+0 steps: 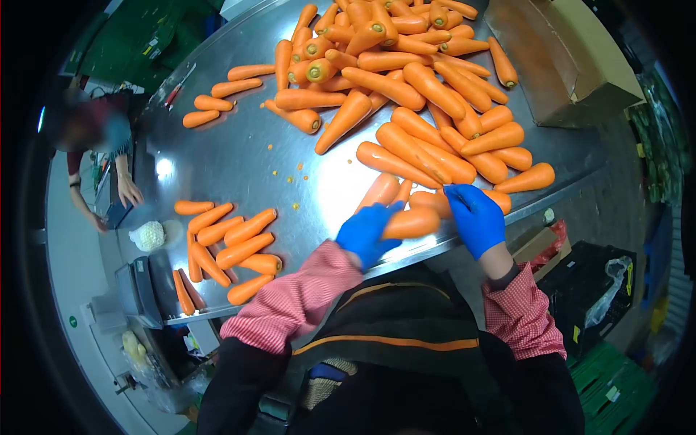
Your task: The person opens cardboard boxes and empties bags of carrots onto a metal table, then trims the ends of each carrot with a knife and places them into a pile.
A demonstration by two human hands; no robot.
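My left hand (368,233), in a blue glove, is closed around a carrot (412,223) whose thick end points right, above the table's near edge. To its right my blue-gloved right hand (475,219) has its fingers pinched together, pointing at the carrots in front. What it grips, if anything, is hidden. More carrots (417,154) lie just beyond both hands, joining a large pile (384,54) at the far side. At the left of the table, a smaller group of carrots (235,239) lies loosely side by side.
A metal table (290,225) bears the carrots and small orange scraps. A knife (177,87) lies near its far left edge. An open cardboard box (573,58) stands far right. Another person's hand (129,190) is at the left, near a white cauliflower-like head (148,236).
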